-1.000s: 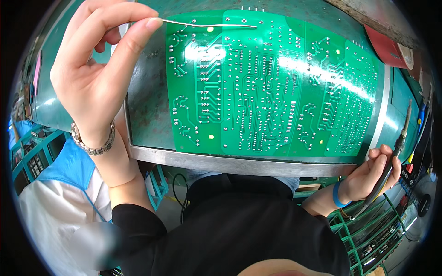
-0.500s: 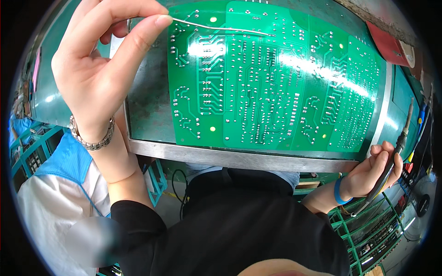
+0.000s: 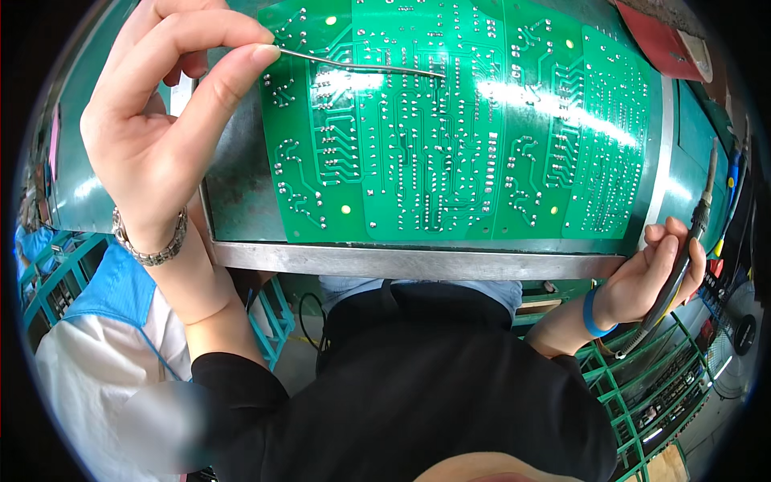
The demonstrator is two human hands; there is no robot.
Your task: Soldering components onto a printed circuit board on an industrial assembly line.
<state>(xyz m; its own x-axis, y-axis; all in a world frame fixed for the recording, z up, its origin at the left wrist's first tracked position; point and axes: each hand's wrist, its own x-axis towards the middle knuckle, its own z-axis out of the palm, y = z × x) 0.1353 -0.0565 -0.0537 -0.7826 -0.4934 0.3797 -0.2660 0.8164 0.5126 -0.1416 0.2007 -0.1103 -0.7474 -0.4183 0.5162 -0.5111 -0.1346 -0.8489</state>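
Observation:
My left hand (image 3: 157,136) pinches a thin strand of solder wire (image 3: 361,67) between thumb and forefinger, above the far left of a green circuit board (image 3: 385,221). The wire reaches rightward over the board, its tip among the solder joints; whether it touches cannot be made out. The board's underside faces up, dotted with shiny joints, and glare washes out part of it. My right hand (image 3: 646,277) is wrapped round the handle of a soldering iron (image 3: 689,241), beyond the board's near right corner. The iron's tip points up and away, apart from the board.
A metal-edged frame (image 3: 418,260) surrounds the board. A red-brown flap (image 3: 662,44) lies at the far right, with a blue-handled tool (image 3: 732,185) below it. A fan (image 3: 732,337) and green rack (image 3: 634,394) stand right. Another person in white and blue clothing (image 3: 100,345) is at left.
The whole view has shifted, so the board sits further left and higher. Over the board, the wire's tip has come nearer to me. Both hands keep their holds.

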